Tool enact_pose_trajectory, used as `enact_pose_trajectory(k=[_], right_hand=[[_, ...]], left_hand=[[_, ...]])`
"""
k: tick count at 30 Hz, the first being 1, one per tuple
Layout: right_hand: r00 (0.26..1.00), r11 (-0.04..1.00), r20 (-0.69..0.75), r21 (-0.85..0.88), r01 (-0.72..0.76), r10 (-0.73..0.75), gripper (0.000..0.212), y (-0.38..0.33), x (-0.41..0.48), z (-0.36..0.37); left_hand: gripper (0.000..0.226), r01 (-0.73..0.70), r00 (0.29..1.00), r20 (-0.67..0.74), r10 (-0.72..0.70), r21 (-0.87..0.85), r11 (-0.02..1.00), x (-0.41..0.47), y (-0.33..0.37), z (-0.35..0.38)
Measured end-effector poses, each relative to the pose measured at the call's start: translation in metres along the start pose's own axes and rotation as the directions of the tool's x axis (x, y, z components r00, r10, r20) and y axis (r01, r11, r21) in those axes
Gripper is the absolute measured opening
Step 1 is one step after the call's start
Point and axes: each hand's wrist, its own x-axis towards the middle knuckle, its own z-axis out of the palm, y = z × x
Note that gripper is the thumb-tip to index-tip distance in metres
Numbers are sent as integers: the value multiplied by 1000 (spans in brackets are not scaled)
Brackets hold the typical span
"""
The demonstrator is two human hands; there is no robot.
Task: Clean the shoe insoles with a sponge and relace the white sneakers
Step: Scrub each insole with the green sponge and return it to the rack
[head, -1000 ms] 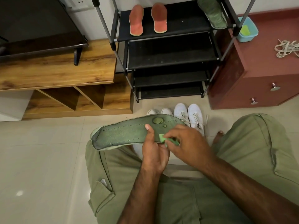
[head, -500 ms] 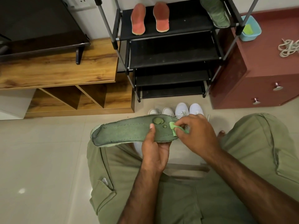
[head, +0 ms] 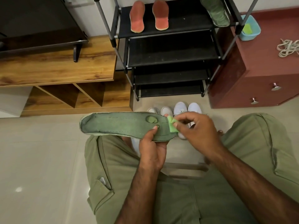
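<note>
My left hand grips a long green insole from below, thumb on its upper face, holding it flat above my knees. At the insole's right end, my right hand pinches a small light-green sponge piece against it. Two pairs of white sneakers stand on the floor beyond, partly hidden by the insole and my right hand. On the black rack's top shelf lie two orange insoles and another green insole.
The black shoe rack stands ahead, a wooden TV unit to its left. To the right, a maroon drawer cabinet carries a blue tub with a sponge and a bundle of white laces. Tiled floor lies at left.
My right hand has carried the sponge from the insole's near edge up and rightward to its right end. The insole has tilted a little flatter; my left grip is unchanged.
</note>
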Motion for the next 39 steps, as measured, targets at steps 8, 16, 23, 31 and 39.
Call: enact_pose_trajectory(k=[8,16,23,31,39], right_hand=[[967,896,123,-365,253,-223,18,-20,30,3],[972,839,223,-514,180,-72,20,-10,2,10],[995,891,39,-442,102,-95,17,-7,22,18],[994,860,69,-500,106,-82,17,0,10,8],[996,810,85,-583,62,-15,16,1,8,7]], left_hand=[[44,21,998,54,-24,60,998,-8,-2,5],[43,12,998,56,-10,-30,999,-7,5,2],[34,26,999,41,-28,29,999,-10,-1,8],[38,36,998,49,-39,59,998,-9,-3,4],[42,10,996,83,-15,53,999,-4,-2,-1]])
